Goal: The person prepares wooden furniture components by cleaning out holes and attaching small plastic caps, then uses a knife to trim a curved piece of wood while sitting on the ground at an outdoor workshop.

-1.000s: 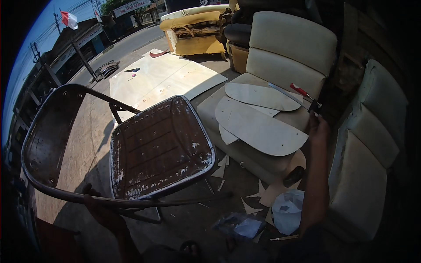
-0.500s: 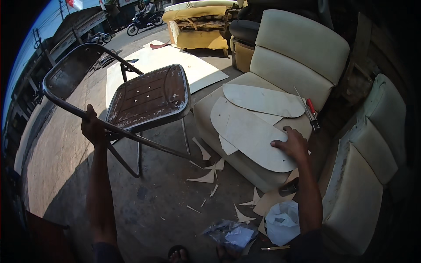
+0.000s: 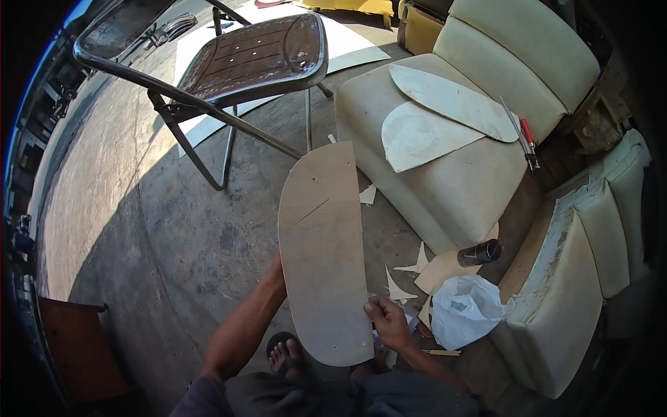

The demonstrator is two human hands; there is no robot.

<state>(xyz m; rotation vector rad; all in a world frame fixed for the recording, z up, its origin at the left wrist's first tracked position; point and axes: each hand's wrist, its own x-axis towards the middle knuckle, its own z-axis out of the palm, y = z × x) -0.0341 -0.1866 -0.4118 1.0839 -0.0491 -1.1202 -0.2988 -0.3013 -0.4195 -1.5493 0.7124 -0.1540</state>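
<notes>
A thin plywood-like panel (image 3: 323, 257), long with one straight side and rounded corners, is held up before my body. My right hand (image 3: 389, 321) pinches its straight edge low down, thumb on the near face. From the left, my left forearm (image 3: 246, 320) reaches behind the panel; the panel hides that hand's fingers. Small holes and a slanting dark line mark the board's face. Two similar pale pieces, a rounded panel (image 3: 427, 135) and a longer one (image 3: 455, 103), lie overlapping on the cream cushioned seat (image 3: 458, 184).
A metal folding chair (image 3: 257, 59) with a worn brown seat stands at the far left. A screwdriver (image 3: 526, 132) with a red handle lies on the cream seat's right side. A white plastic bag (image 3: 467, 313), a dark cylinder (image 3: 479, 253) and board offcuts (image 3: 399, 285) are on the ground.
My left hand has let go of the folding chair and moved behind the panel. My right hand has brought the panel off the cream seat to in front of me. The view has tilted down.
</notes>
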